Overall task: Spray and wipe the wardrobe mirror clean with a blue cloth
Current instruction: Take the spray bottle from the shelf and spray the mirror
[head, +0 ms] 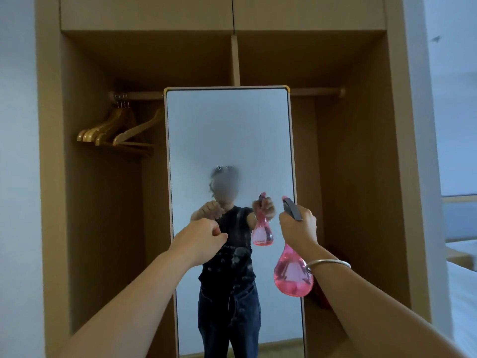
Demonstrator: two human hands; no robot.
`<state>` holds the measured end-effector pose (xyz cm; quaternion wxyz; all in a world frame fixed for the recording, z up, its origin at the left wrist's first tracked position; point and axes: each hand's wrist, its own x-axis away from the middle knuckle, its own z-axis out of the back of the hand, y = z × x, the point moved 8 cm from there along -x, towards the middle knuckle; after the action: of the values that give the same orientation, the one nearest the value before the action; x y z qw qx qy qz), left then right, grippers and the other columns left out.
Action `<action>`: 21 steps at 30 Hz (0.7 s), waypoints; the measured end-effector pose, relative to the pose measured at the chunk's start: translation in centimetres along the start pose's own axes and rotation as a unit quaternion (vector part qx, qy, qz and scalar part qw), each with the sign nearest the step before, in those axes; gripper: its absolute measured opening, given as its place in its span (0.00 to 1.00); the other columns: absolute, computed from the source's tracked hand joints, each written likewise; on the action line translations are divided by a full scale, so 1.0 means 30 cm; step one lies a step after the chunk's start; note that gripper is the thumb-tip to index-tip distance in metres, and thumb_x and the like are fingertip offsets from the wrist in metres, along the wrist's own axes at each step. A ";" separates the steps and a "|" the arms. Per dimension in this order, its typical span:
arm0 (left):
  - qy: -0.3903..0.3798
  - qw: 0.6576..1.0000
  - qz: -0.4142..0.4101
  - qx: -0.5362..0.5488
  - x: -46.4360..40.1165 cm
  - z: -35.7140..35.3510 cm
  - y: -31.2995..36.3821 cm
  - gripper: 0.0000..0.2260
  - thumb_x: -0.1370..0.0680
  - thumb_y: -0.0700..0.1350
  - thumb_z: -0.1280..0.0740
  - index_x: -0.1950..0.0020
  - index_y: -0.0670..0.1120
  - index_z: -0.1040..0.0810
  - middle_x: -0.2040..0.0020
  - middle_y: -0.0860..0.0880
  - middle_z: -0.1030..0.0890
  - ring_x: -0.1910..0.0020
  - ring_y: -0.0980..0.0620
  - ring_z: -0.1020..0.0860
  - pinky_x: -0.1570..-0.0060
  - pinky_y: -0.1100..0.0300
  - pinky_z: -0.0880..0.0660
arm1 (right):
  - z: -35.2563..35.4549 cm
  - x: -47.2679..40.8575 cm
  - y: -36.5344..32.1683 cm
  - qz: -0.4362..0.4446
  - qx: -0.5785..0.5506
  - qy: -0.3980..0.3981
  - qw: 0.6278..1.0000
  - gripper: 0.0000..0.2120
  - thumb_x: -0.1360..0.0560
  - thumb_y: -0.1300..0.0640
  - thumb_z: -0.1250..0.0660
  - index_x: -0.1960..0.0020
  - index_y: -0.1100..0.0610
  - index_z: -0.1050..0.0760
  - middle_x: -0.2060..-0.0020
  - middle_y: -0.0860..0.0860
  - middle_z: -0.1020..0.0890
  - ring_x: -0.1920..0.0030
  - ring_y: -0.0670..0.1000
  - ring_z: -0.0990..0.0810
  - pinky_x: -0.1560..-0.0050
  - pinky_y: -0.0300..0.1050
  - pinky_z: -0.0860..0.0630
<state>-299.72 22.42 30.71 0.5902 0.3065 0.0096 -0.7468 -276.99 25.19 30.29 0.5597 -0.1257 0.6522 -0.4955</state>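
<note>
A tall framed mirror (229,140) stands upright in the middle of the open wooden wardrobe (348,151). Wet spray spots speckle its glass around mid-height. My right hand (298,224) grips the dark trigger head of a pink translucent spray bottle (293,276), held just in front of the mirror's right edge with the nozzle towards the glass. My left hand (200,240) hovers in a loose fist in front of the mirror's left side, holding nothing. No blue cloth is in view. The mirror reflects a person with the bottle.
Several wooden hangers (116,133) hang from the rail (136,95) at the left of the wardrobe. A red object (321,295) sits low in the right compartment behind my right arm. A white bed (462,293) lies at the far right.
</note>
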 end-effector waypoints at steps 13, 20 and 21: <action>-0.014 0.997 0.069 0.045 0.143 -0.084 -0.200 0.12 0.21 0.52 0.39 0.56 0.45 0.23 0.58 0.44 0.19 0.58 0.47 0.20 0.56 0.53 0.23 | -0.360 0.268 0.033 0.003 -0.008 -0.173 0.985 0.08 0.28 0.65 0.41 0.54 0.53 0.32 0.69 0.49 0.29 0.71 0.46 0.33 0.73 0.35 0.36; -0.037 0.993 0.115 0.007 0.242 -0.122 -0.345 0.09 0.21 0.54 0.39 0.55 0.50 0.25 0.60 0.50 0.21 0.61 0.53 0.21 0.55 0.57 0.22 | -0.503 0.390 0.020 0.009 0.010 -0.224 0.975 0.08 0.27 0.64 0.39 0.60 0.53 0.35 0.66 0.49 0.30 0.69 0.46 0.33 0.70 0.35 0.35; -0.037 0.992 0.119 0.005 0.252 -0.121 -0.360 0.10 0.21 0.54 0.39 0.55 0.49 0.25 0.60 0.50 0.20 0.61 0.53 0.21 0.54 0.56 0.21 | -0.510 0.400 0.012 0.020 0.031 -0.225 0.974 0.06 0.27 0.63 0.39 0.59 0.54 0.35 0.66 0.49 0.30 0.69 0.46 0.33 0.70 0.36 0.34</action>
<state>-308.55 20.44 20.47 0.6735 0.2803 -0.0530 -0.6819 -294.02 24.47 20.92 0.7054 -0.2032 0.4967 -0.4631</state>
